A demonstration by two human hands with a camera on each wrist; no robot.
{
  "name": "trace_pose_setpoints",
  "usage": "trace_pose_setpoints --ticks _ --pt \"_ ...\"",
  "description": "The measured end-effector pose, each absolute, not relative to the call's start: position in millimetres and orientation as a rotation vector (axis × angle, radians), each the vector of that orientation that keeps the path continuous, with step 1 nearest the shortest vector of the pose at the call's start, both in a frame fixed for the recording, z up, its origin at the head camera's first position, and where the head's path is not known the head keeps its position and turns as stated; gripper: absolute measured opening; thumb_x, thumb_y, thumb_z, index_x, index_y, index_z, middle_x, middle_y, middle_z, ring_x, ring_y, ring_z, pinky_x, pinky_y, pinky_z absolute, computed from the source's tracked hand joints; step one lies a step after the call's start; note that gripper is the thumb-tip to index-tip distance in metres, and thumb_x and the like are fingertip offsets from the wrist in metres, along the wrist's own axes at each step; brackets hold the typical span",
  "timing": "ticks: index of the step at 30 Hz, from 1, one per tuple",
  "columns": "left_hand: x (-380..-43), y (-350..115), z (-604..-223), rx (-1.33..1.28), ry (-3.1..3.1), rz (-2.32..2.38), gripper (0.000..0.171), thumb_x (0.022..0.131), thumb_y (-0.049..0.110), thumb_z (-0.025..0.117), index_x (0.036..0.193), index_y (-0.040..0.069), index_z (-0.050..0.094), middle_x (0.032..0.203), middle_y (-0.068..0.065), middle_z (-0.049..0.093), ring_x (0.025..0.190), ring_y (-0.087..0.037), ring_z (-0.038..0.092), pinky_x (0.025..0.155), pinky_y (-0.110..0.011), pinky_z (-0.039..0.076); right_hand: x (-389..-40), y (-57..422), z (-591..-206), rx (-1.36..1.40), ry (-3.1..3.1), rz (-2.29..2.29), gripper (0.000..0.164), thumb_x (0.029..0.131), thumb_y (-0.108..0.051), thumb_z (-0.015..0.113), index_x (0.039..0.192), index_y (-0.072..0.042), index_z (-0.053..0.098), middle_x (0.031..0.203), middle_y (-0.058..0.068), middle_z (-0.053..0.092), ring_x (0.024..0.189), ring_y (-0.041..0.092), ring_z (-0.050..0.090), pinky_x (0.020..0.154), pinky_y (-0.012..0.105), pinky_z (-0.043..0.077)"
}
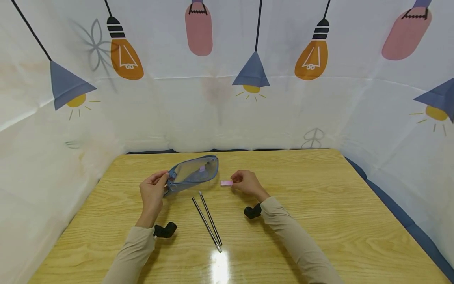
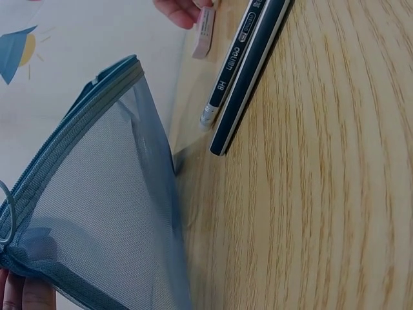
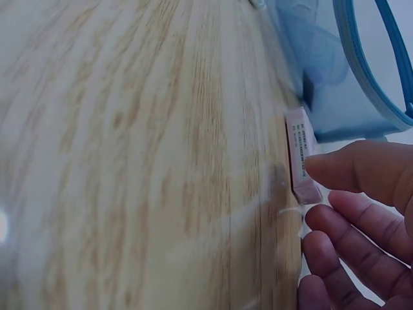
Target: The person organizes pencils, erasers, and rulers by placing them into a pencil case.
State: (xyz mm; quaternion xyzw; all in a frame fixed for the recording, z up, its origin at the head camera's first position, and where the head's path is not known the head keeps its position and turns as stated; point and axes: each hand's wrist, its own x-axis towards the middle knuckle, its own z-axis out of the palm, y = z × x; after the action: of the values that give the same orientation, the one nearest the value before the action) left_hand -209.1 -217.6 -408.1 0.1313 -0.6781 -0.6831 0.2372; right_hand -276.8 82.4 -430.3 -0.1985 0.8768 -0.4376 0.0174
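Note:
My left hand [image 1: 151, 193] grips one end of a blue mesh zip pencil case [image 1: 191, 182], holding it tilted with its zip mouth open. A small pinkish piece [image 1: 202, 169] shows inside. To the right, my right hand [image 1: 247, 183] pinches the near end of a pink eraser [image 1: 226, 183] between thumb and fingers. The right wrist view shows the thumb [image 3: 348, 166] on the eraser's printed side [image 3: 302, 152]. Whether the eraser touches the tabletop is hard to tell. Two dark pencils [image 1: 207, 225] [image 1: 211, 218] lie side by side between the hands.
The wooden table [image 1: 319, 189] stands against a white cloth [image 1: 170, 110] printed with lamps and bulbs. Black wrist mounts [image 1: 165, 230] [image 1: 252, 212] stick out from both sleeves, above the tabletop. Dark blue fabric [image 1: 393, 205] runs along the right edge.

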Motion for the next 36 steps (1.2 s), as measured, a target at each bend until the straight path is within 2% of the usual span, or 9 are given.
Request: trace_pose_setpoints --ticks 14,30,36 --pt "-208.9 -216.3 -407.9 0.362 -1.862 -1.864 0.021 0.092 0.012 0.068 0.105 -0.005 0.071 0.075 0.006 0.07 0.065 -0.004 0.063 0.053 -0.018 0.051 -281.5 79.0 -437.9 -0.687 2.769 -1.324 0.02 0.077 0.003 0.075 0.097 0.003 0.07 0.087 0.008 0.068 0.08 0.02 0.064 0.076 0.033 0.052" --pt "-209.1 -216.0 -408.5 0.35 -1.838 -1.883 0.021 0.092 0.011 0.068 0.106 -0.006 0.071 0.075 0.005 0.07 0.062 -0.004 0.061 0.05 -0.018 0.049 -283.0 79.2 -436.9 -0.703 2.799 -1.299 0.021 0.074 0.004 0.076 0.094 0.0 0.07 0.083 0.005 0.068 0.076 0.018 0.065 0.073 0.031 0.053" --pt "-209.3 -216.0 -409.0 0.345 -1.844 -1.867 0.021 0.092 0.011 0.068 0.105 -0.005 0.071 0.075 0.006 0.07 0.062 -0.004 0.061 0.05 -0.018 0.049 -282.5 80.4 -435.2 -0.729 2.793 -1.314 0.018 0.075 0.002 0.075 0.093 -0.002 0.07 0.085 0.003 0.068 0.078 0.017 0.067 0.074 0.031 0.054"
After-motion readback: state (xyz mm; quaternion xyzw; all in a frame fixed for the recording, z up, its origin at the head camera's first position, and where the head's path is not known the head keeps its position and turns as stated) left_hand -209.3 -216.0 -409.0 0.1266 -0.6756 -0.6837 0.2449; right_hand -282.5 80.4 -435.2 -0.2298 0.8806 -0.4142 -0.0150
